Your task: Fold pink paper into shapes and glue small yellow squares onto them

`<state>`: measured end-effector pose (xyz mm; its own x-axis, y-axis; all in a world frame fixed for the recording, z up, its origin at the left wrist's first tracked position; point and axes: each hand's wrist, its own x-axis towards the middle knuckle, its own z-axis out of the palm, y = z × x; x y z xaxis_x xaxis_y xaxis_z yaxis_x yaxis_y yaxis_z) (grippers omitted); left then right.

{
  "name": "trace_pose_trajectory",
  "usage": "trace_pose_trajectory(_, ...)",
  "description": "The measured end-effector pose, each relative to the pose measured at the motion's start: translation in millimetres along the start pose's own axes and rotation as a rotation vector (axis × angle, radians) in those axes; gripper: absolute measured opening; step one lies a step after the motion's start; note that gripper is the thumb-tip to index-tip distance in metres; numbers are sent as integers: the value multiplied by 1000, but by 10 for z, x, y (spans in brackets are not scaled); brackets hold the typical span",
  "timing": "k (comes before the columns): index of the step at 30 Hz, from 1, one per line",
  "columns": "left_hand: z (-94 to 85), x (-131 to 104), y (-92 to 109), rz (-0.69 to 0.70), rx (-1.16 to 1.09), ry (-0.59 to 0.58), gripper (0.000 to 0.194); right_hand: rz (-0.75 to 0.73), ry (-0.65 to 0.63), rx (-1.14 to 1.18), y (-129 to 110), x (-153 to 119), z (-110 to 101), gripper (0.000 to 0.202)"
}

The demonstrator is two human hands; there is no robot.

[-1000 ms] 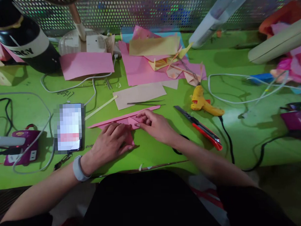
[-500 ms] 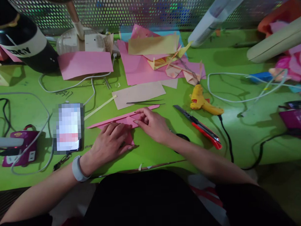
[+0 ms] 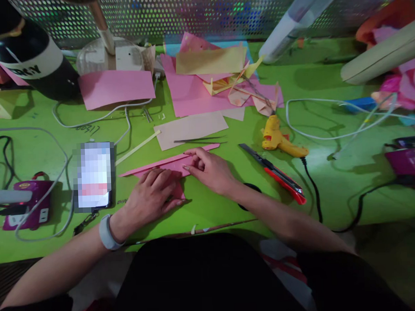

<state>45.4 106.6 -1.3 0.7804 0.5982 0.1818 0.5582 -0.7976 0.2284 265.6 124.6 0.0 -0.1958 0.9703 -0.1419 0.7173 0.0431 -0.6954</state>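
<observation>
A folded sheet of pink paper (image 3: 177, 166) lies at a slant on the table, with a narrow folded strip along its far edge. My left hand (image 3: 154, 189) rests across the near part of the paper, fingers laid flat and pressing it down, so much of that part is hidden. My right hand (image 3: 210, 171) has its thumb and forefinger closed on the folded strip near the right end. Just beyond the paper are tweezers (image 3: 200, 140) and a pale paper rectangle (image 3: 193, 127).
Right of my hand lie a red utility knife (image 3: 276, 175), a yellow glue gun (image 3: 280, 139) and a black ring (image 3: 249, 195), partly under my forearm. A phone (image 3: 94, 177) is at left. Paper pieces (image 3: 212, 92) are piled behind; a dark bottle (image 3: 34, 57) stands back left.
My right wrist has shifted very slightly, showing more of the black ring. My left hand and the pink paper have hardly moved.
</observation>
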Motion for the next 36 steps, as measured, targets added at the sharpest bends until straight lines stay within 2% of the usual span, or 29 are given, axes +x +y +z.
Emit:
trace_pose_trajectory(6,-1,3,7,2,33,10,51,20,13,-9,-13,-11,6,35)
trace_pose_trajectory(17,8,-9,2,6,22,22,42,34,-8,-38,-51,-5,-22,29)
trace_pose_trajectory(26,17,6,27,43,134,57,50,-49,30,-59,35,-4,30,26)
trace_pose_trajectory(29,13,15,34,81,135,16,43,-128,107,-133,65,-30,8,25)
trace_pose_trajectory(32,27,18,24,107,111,-6,49,-317,222,-272,47,-123,-47,26)
trace_pose_trajectory(36,49,21,-2,114,108,13,58,-580,188,-480,13,-315,-33,48)
